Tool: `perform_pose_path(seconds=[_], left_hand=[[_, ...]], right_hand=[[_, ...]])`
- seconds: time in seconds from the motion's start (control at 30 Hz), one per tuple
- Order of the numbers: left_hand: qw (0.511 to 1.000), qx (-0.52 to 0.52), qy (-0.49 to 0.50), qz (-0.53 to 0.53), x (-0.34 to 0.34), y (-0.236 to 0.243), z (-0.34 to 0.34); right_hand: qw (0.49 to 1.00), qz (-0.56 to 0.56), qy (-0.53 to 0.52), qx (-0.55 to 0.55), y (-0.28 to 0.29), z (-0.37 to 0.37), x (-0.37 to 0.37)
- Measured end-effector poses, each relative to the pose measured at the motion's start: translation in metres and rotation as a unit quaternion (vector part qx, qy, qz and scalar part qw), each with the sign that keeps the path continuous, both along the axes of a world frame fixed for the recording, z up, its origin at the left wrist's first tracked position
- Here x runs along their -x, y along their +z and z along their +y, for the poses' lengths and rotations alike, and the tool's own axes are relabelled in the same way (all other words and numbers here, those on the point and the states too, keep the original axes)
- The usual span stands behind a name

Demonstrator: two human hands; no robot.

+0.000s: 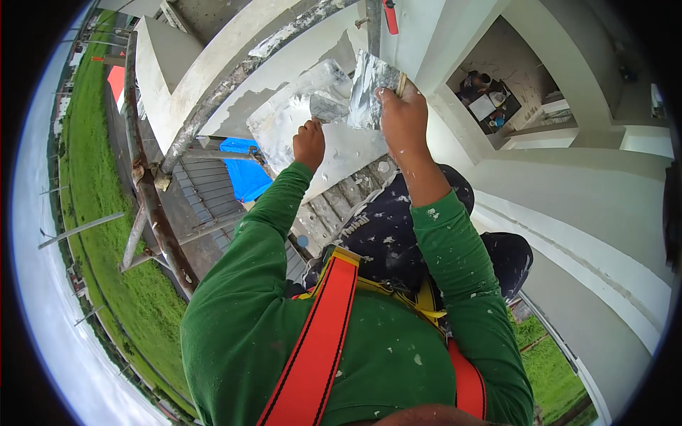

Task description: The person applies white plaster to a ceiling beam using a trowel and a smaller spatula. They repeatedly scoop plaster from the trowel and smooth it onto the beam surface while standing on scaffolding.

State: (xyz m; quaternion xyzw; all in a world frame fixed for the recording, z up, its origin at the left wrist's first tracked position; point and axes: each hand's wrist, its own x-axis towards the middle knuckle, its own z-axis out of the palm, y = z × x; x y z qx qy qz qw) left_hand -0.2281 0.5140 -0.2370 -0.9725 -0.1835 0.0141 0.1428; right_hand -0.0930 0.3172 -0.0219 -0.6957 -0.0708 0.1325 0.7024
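Observation:
My left hand (309, 145) is closed around a small putty knife, its putty-smeared blade (330, 108) pointing up and to the right. Beside it, my right hand (405, 119) grips a wider putty knife (369, 89), whose flat metal blade is streaked with white and grey putty. The two blades are close together; whether they touch I cannot tell. Under them lies a pale board (355, 150) spattered with putty, in front of my bent knees. The handles are mostly hidden by my fingers.
Rusty scaffold pipes (145, 192) rise on the left, with a blue tarp (245, 170) and grass far below. A curved, putty-coated pipe (241, 67) crosses ahead. White walls (568, 206) stand right, with an opening showing another person (474, 85). Planks (334, 206) lie beneath me.

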Motion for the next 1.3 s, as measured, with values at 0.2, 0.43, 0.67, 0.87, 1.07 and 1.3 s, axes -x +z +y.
perform_pose_path(seconds=[0.2,0.43,0.67,0.87,1.07,1.3], left_hand=[[0.985,0.155,0.060,-0.054,0.013,0.107,-0.010],[0.575,0.703,0.375,-0.183,0.100,0.049,0.068],[0.532,0.690,0.485,-0.071,0.142,-0.049,0.151],[0.751,0.549,0.359,0.080,-0.008,-0.080,0.226],[0.922,0.165,-0.113,0.332,-0.115,-0.081,0.308],[0.947,0.046,-0.150,0.282,-0.245,0.014,0.172]], right_hand=[[0.999,0.032,0.017,-0.006,-0.011,-0.013,-0.012],[0.990,0.098,0.009,-0.099,0.016,-0.012,-0.005],[0.993,0.043,0.024,-0.106,0.019,-0.011,0.000],[0.993,0.053,-0.011,-0.106,0.019,-0.026,-0.005],[1.000,-0.018,-0.026,0.000,0.031,-0.040,-0.004],[0.998,-0.003,-0.028,-0.053,0.022,-0.043,-0.009]])
